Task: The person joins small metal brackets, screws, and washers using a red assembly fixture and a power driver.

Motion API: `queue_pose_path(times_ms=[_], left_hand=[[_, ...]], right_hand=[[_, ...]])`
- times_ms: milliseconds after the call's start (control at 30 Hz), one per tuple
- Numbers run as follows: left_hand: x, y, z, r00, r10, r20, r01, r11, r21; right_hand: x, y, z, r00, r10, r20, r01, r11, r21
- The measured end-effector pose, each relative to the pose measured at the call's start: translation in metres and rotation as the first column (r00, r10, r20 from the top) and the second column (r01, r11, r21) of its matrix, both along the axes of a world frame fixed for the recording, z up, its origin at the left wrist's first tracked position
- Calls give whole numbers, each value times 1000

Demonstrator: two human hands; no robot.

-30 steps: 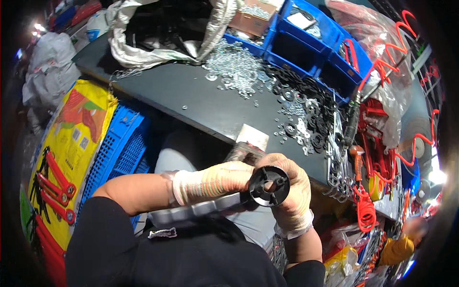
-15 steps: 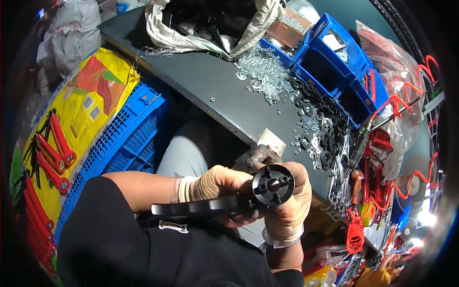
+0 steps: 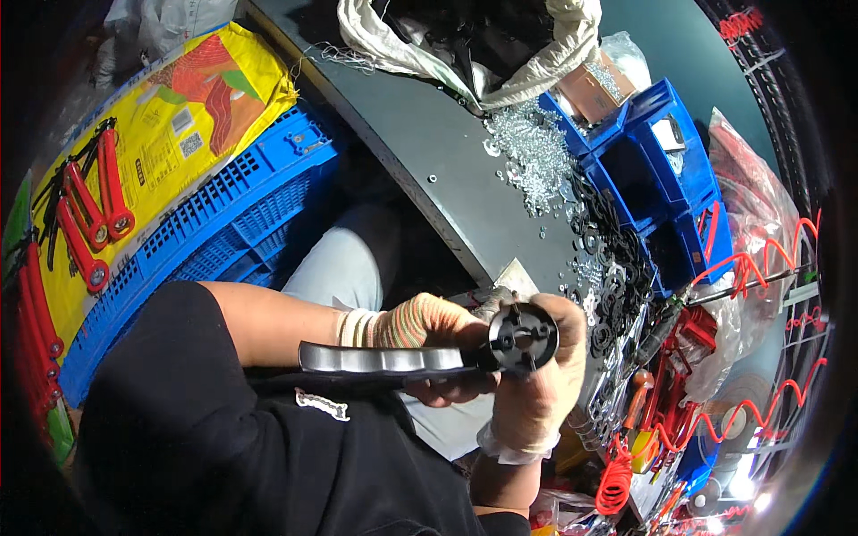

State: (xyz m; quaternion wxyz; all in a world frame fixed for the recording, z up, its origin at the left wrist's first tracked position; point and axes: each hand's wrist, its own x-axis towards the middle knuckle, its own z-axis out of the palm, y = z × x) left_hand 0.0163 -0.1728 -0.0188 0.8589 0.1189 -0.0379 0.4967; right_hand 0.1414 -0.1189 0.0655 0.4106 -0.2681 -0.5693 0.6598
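Both my hands hold a black tool part (image 3: 384,359) in front of my chest. Its long grip with finger waves points left, and its round, hollow head with notches in the rim faces upward at the right end. My left hand (image 3: 424,326), in a striped knit glove, is closed around the grip close to the head. Wrapped around the side of the round head is my right hand (image 3: 550,384), also gloved. The hands hide where the grip joins the head. Just beyond them, a pale square piece (image 3: 516,279) lies at the corner of the dark workbench (image 3: 393,134).
Small metal nuts (image 3: 532,156) and black washers (image 3: 612,304) are heaped on the bench. Blue bins (image 3: 639,179) and a white sack (image 3: 384,40) stand behind. Left, red-handled tools (image 3: 85,210) lie on a yellow bag (image 3: 223,80) over blue crates (image 3: 206,205). A red coiled hose (image 3: 614,485) hangs right.
The view has shifted, so the bench and crates sit differently in it. The tool part has turned slightly, its grip now showing a brighter upper side. Both hands keep their hold.
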Motion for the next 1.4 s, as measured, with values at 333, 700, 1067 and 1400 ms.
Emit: queue_pose_path(times_ms=[333, 700, 1067, 1400], left_hand=[[-9, 10, 10, 969, -124, -212, 90, 983, -160], [-27, -10, 45, 882, -409, -233, 354, 903, -243], [-25, 9, 35, 774, -553, -308, 474, 829, -298], [-20, -3, 12, 882, -375, -284, 327, 923, -204]], right_hand=[[13, 9, -18, 977, 56, 204, -52, 998, -22], [19, -7, 30, 916, 362, 173, -300, 904, -305], [31, -19, 14, 950, 258, 176, -191, 927, -323], [34, -11, 14, 904, 328, 274, -217, 904, -367]])
